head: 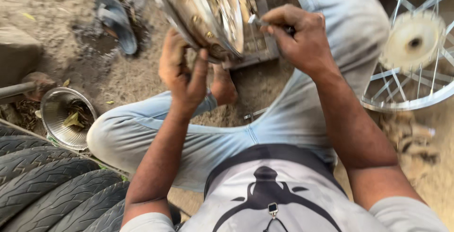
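A person sat on sandy ground, seen from above, with knees bent in pale blue trousers (142, 132) and a grey shirt with a black figure printed on it.

The left hand (182, 71) was closed around the lower edge of a shiny metal wheel rim (203, 9), thumb pressed against its near side and fingers curled behind it. The rim was blurred, tilted, and held up in front of the knees, near the top middle of the view. A bare foot (222, 87) rested on the ground just below the rim.

The right hand (298, 38) was closed in a pinch around a small silvery tool (255, 20), whose tip touched the rim's right edge. The kind of tool was too blurred to tell.

Behind the rim stood a grey metal frame (257, 47), partly hidden.

At the right edge of the ground lay a second spoked wheel (416, 43) with a pale round hub in its middle, partly behind the person's right knee.

Near the left edge of the ground sat a shiny metal bowl (56, 113) holding a few dry leaves. In the lower left corner several black tyres (52, 184) with grooved tread lay stacked side by side. A blue sandal (116, 19) lay on the ground towards the upper left, well apart from the hands.
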`<state>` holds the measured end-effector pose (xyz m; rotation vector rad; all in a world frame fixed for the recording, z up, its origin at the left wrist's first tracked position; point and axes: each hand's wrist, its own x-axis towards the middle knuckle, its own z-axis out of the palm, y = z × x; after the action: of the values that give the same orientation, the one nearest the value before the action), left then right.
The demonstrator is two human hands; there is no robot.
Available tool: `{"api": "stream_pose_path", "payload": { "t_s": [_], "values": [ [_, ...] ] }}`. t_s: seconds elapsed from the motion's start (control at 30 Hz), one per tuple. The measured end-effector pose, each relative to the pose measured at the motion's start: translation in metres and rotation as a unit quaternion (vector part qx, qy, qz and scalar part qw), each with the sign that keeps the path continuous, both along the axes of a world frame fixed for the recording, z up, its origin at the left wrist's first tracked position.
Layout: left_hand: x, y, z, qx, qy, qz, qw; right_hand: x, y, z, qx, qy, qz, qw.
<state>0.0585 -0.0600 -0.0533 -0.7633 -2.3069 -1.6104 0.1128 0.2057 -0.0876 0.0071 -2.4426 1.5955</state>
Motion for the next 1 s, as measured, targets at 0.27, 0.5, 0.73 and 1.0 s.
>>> {"api": "stream_pose_path", "payload": {
  "t_s": [0.27, 0.5, 0.73, 1.0],
  "values": [
    [-0.025, 0.056, 0.031, 0.295, -0.195, 0.100, 0.930, -0.070, -0.034, 0.076, -0.081, 0.109, 0.085, 0.987],
    [-0.038, 0.058, 0.043, 0.293, -0.120, 0.075, 0.946, -0.100, -0.034, 0.109, 0.010, 0.100, 0.104, 0.990],
    [-0.042, 0.057, 0.036, 0.367, -0.173, 0.024, 0.914, -0.120, -0.011, 0.093, -0.038, 0.028, 0.117, 0.992],
    [-0.045, 0.059, 0.038, 0.262, -0.056, 0.107, 0.958, -0.067, -0.049, -0.021, -0.172, -0.069, -0.002, 0.983]
  ]
}}
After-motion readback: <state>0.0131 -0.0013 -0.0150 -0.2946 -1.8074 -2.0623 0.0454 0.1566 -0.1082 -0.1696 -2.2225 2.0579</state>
